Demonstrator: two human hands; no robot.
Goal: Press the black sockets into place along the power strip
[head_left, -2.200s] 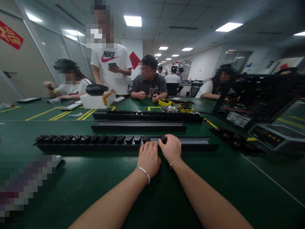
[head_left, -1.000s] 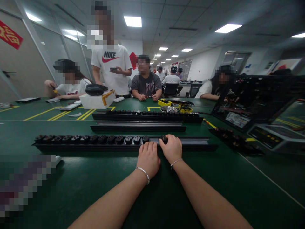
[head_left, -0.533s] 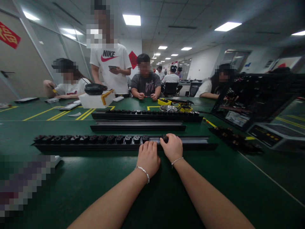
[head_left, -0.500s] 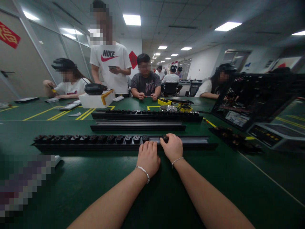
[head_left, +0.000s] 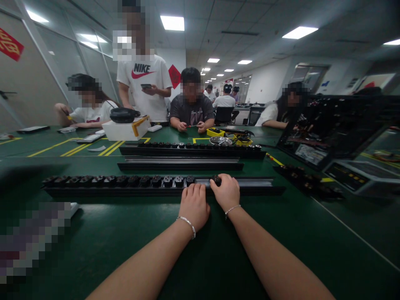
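Note:
A long black channel (head_left: 125,193) lies crosswise before me, with a row of black socket modules (head_left: 121,181) filling its left and middle part. My left hand (head_left: 194,205) has its fingers bent over the near wall of this channel, just right of the last module in the row. Beside it, my right hand (head_left: 227,192) pinches a loose black module (head_left: 216,180) between thumb and fingers, at the channel's open stretch. The underside of that piece is hidden by my hand. Bare grey inner surface shows on both sides of my right hand.
Behind lie a second channel (head_left: 181,166) and a third channel with modules (head_left: 193,151). More black modules (head_left: 308,183) lie to the right, near a metal-cased device (head_left: 362,177) and a large black frame (head_left: 312,137). Co-workers sit or stand across the table (head_left: 140,246).
My hands and the module stay in nearly the same place. A dark blurred shape has appeared at the left edge of the table. The view has shifted very slightly.

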